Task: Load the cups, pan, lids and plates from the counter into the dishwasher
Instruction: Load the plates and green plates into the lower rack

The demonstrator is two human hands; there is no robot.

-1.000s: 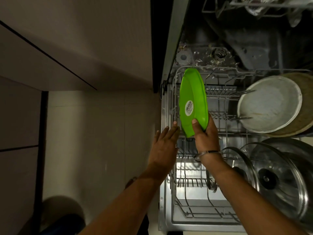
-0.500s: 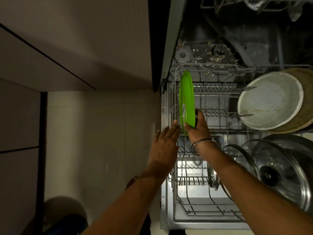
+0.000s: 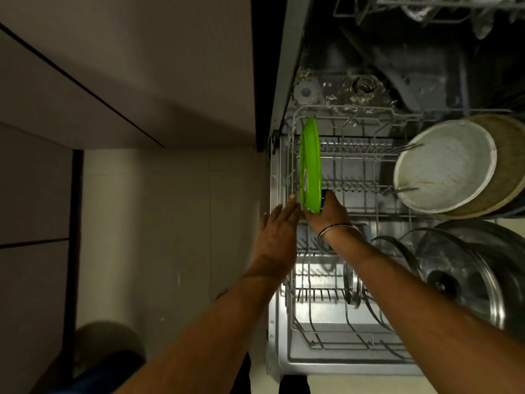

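Two hands meet at the wire lower rack [image 3: 335,341]: the left hand [image 3: 279,237] lies flat, fingers straight against its rim, while the right hand [image 3: 326,213] pinches the round green plastic plate [image 3: 310,163], standing on edge at the rack's far-left corner.

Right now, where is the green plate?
In the head view the green plate stands on edge at the left end of the lower rack, its near edge held by the right hand, beside the left hand.
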